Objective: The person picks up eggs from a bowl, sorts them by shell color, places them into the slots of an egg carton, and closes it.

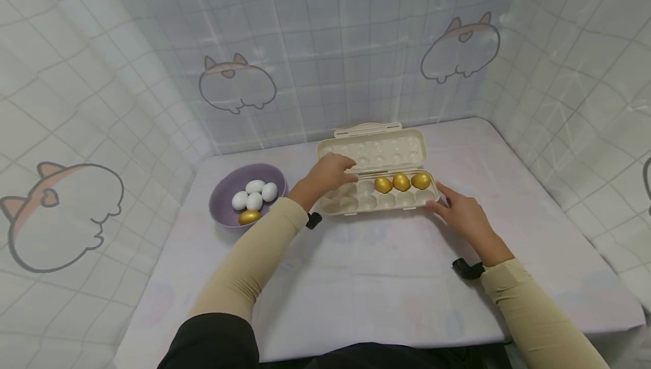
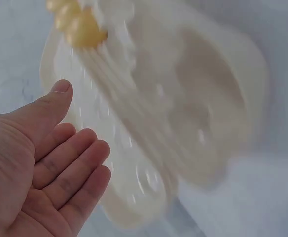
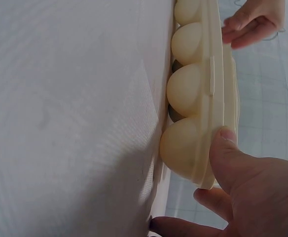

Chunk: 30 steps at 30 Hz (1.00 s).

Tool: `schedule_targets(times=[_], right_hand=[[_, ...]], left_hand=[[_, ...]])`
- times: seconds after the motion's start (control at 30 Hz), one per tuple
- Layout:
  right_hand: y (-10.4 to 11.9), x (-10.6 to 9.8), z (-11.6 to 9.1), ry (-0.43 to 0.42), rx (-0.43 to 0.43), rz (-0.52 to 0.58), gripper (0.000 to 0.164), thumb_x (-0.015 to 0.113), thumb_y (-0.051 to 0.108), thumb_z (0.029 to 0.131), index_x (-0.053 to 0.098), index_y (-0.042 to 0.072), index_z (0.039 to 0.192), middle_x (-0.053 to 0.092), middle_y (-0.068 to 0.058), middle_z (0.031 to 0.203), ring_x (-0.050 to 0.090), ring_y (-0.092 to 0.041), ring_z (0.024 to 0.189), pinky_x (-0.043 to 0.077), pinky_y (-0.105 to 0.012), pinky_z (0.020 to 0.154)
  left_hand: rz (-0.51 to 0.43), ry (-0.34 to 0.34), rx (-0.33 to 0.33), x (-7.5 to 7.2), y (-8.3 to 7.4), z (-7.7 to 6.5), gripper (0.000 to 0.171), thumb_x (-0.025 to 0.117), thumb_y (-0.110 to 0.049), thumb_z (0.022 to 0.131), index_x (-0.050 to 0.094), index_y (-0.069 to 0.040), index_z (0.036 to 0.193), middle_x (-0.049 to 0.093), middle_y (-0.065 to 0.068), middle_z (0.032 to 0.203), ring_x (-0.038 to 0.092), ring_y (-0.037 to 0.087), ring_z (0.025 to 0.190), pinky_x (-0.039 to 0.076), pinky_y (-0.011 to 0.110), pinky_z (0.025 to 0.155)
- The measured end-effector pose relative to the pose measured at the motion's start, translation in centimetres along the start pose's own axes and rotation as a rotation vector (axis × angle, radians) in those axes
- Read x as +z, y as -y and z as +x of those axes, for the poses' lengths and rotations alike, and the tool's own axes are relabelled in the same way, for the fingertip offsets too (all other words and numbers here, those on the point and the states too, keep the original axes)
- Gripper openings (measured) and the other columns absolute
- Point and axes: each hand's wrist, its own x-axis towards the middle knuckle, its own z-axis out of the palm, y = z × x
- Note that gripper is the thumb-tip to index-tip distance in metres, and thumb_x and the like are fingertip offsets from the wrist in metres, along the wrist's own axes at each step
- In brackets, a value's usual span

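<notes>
A cream plastic egg carton (image 1: pixel 376 202) lies with its lid (image 1: pixel 391 151) folded back. Three golden eggs (image 1: pixel 401 182) sit in the right part of its back row; the front row shows bare cups. Over the carton's left part hovers my left hand (image 1: pixel 328 177), fingers loosely bent and nothing in them, as the left wrist view (image 2: pixel 60 163) of that hand confirms. My right hand (image 1: pixel 460 213) holds the carton's right end. In the right wrist view, its thumb (image 3: pixel 228 153) presses the rim while its fingers (image 3: pixel 215 202) reach around the end.
Left of the carton stands a purple bowl (image 1: pixel 224 202) with several white eggs (image 1: pixel 254 202) and one golden egg (image 1: pixel 249 217). A white cloth (image 1: pixel 381 290) covers the table. Tile-patterned sheets (image 1: pixel 325 47) rise behind and along both sides.
</notes>
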Motion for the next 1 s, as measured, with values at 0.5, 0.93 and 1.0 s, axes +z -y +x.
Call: schedule_targets(times=[0.5,0.93,1.0], right_hand=[[0.0,-0.3,-0.2,0.017,-0.011,-0.006,0.086,0.055,0.062,0.104,0.029,0.008,0.166,0.044,-0.035,0.154,0.043,-0.06,0.142,0.041,-0.072,0.111],[0.3,-0.6,-0.1,0.047,0.005,-0.007,0.089,0.052,0.066,0.103,0.027,0.009,0.167,0.044,-0.037,0.154,0.041,-0.063,0.14,0.04,-0.074,0.109],[0.2,-0.6,0.0,0.054,0.01,-0.008,0.09,0.051,0.067,0.103,0.026,0.009,0.167,0.044,-0.037,0.154,0.04,-0.063,0.141,0.04,-0.074,0.11]], left_hand=[[-0.136,-0.059,-0.352,-5.5,6.8,-6.1,0.059,0.074,-0.041,0.099,0.06,-0.014,0.15,0.065,0.009,0.149,0.063,0.029,0.137,0.05,0.047,0.114],[-0.212,-0.078,-0.445,-7.9,13.6,-14.1,0.053,0.072,-0.038,0.1,0.065,-0.008,0.144,0.07,0.015,0.14,0.062,0.036,0.135,0.05,0.053,0.113],[-0.176,-0.037,-0.45,-8.2,14.1,-15.1,0.05,0.072,-0.038,0.1,0.069,-0.007,0.139,0.072,0.016,0.137,0.063,0.038,0.133,0.05,0.054,0.113]])
